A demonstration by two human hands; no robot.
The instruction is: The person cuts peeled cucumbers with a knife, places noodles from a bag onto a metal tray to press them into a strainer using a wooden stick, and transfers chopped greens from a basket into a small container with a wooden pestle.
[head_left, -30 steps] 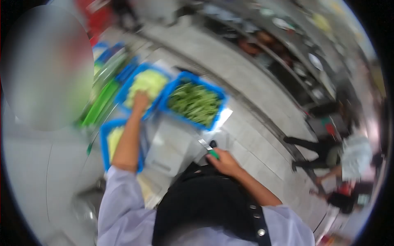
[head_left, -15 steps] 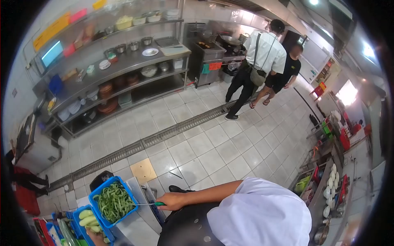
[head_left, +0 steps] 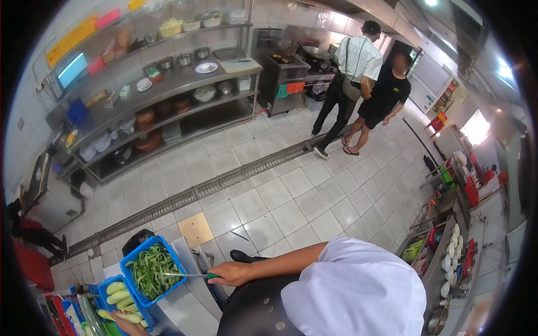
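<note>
The knife point(head_left: 190, 275) has a bright green handle point(head_left: 213, 275) and a silver-grey blade. The cut greens point(head_left: 150, 271) mix deep green and pale, whitish-green strips inside a vivid blue basket point(head_left: 180, 260). A second basket point(head_left: 103, 288), equally blue, holds plain yellow-green vegetables point(head_left: 119, 297). The table point(head_left: 190, 313) is light grey. The wearer's sleeve point(head_left: 358, 291) is white with faint lilac shading; the apron point(head_left: 244, 308) is black, dotted with silvery studs point(head_left: 265, 301). Pale grey floor tiles point(head_left: 280, 227) form a grid of darker lines, crossed by a grey slatted drain point(head_left: 168, 209). One person's shirt point(head_left: 361, 59) is white; another's black shirt point(head_left: 389, 92) bears a small yellow mark.
</note>
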